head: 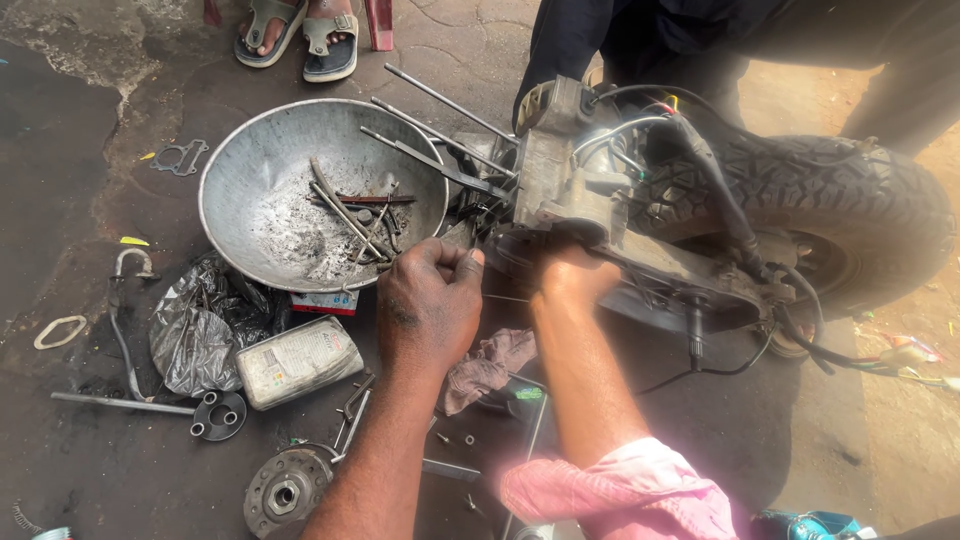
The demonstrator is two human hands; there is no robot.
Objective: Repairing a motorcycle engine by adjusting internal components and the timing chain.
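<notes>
A scooter engine block (570, 190) with long studs sticking out to the left lies on the ground, joined to a knobby rear tyre (850, 210). My left hand (430, 300) is closed on a small dark tool or part at the block's lower left side. My right hand (572, 275) reaches under the block, its fingers hidden by the casing, so what it holds is unclear. Both hands are greasy. A pink sleeve (620, 490) covers my right upper arm.
A dented metal basin (250, 160) with bolts and rods sits to the left. Around it lie a black plastic bag (195, 320), a white packet (298, 360), a clutch part (285, 492), a gasket (180, 157) and a rag (490, 365). A person's sandalled feet (300, 35) stand behind.
</notes>
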